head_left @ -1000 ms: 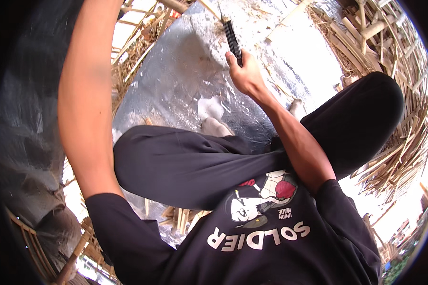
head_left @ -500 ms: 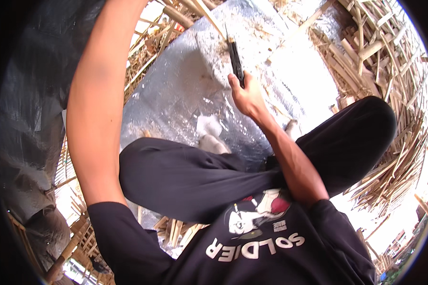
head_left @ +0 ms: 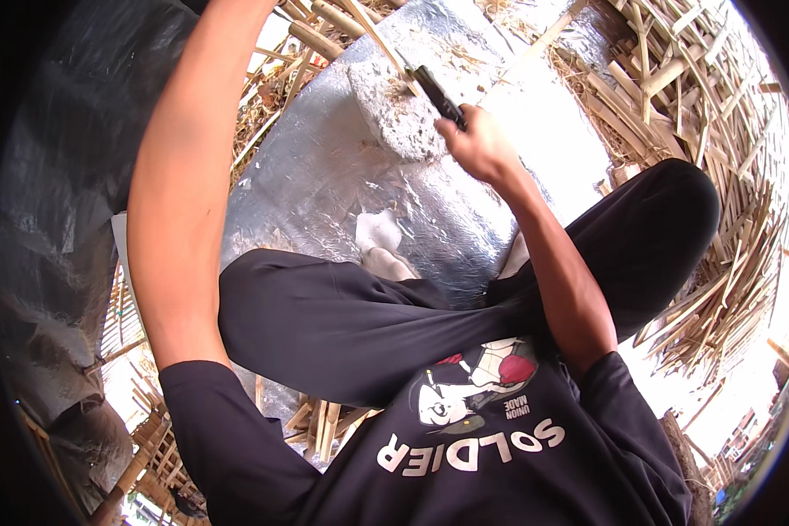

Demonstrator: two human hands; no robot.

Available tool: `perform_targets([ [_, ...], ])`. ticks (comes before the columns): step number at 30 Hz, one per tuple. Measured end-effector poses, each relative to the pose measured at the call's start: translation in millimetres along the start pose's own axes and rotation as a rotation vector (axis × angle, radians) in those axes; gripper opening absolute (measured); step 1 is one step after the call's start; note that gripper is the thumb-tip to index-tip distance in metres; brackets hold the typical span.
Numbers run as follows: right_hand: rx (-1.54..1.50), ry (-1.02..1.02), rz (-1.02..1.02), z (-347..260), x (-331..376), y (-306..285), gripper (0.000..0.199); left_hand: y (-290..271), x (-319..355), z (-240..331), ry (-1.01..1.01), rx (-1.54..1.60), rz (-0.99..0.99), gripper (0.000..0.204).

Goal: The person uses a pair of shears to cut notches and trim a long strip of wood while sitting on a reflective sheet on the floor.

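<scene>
1 head view only, worn on the person's head and looking steeply down over the chest and crossed legs. The dark shirt [head_left: 465, 456] fills the lower frame, very near the lens. The silver sheet [head_left: 324, 184] lies farther off at upper centre. The right hand [head_left: 478, 145] sits at upper centre; the left arm [head_left: 184, 193] runs off the top edge. Fisheye bending darkens the rim.

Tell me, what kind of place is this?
Probably an outdoor bamboo-splitting work spot. Heaps of split bamboo strips lie around a silvery ground sheet, and the right hand holds a dark knife.
</scene>
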State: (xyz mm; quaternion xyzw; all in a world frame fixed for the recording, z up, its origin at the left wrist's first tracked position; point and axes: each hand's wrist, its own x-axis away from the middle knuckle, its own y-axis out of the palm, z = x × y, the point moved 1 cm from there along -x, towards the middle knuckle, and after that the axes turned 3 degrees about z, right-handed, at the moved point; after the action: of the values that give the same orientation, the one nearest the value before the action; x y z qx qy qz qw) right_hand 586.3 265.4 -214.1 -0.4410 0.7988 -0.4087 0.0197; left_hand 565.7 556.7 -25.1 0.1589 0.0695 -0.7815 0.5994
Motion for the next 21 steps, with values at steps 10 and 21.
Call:
perform_targets([
  [10, -0.369, 0.083, 0.126, -4, 15, 50, 0.04, 0, 34, 37, 0.064, -0.149, 0.268, 0.064],
  [21, -0.615, 0.157, 0.14, -27, 36, 17, 0.05, -16, 19, 18, 0.1, 0.095, 0.167, 0.045],
])
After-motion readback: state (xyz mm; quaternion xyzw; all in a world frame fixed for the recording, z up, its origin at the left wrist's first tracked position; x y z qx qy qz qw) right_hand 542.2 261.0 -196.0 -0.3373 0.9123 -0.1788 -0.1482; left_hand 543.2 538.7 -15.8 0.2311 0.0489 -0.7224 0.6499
